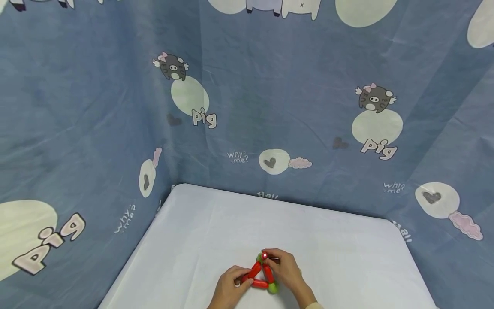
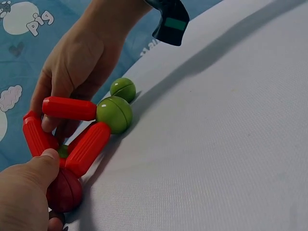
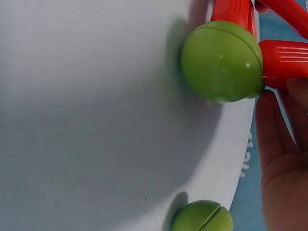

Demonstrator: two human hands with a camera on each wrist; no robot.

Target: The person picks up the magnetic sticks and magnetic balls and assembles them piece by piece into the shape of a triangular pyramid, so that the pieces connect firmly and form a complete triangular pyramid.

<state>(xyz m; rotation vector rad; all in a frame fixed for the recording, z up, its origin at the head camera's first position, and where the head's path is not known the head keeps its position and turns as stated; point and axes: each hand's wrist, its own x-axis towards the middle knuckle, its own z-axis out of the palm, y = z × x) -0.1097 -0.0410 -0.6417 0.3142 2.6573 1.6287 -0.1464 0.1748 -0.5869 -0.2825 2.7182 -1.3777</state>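
Red plastic rods [image 1: 259, 283] and balls form a triangular frame low in the head view. A green ball [image 1: 272, 288] is at its right corner. My left hand [image 1: 227, 287] grips the left corner, its thumb by a dark red ball [image 2: 65, 190] in the left wrist view. At the far corner, beside another green ball [image 1: 259, 257], my right hand [image 1: 285, 268] pinches a red rod [image 1: 264, 255] whose end faces the camera. Fingers partly hide both these joints. In the right wrist view, the right fingers [image 3: 274, 130] lie close below a red rod [image 3: 286, 60].
A loose-looking green ball [image 3: 202, 216] is on the white tabletop [image 1: 216, 231], apart from the nearer green ball in the right wrist view. Blue cloth [image 1: 270, 107] printed with pigs hangs behind the table and at its sides.
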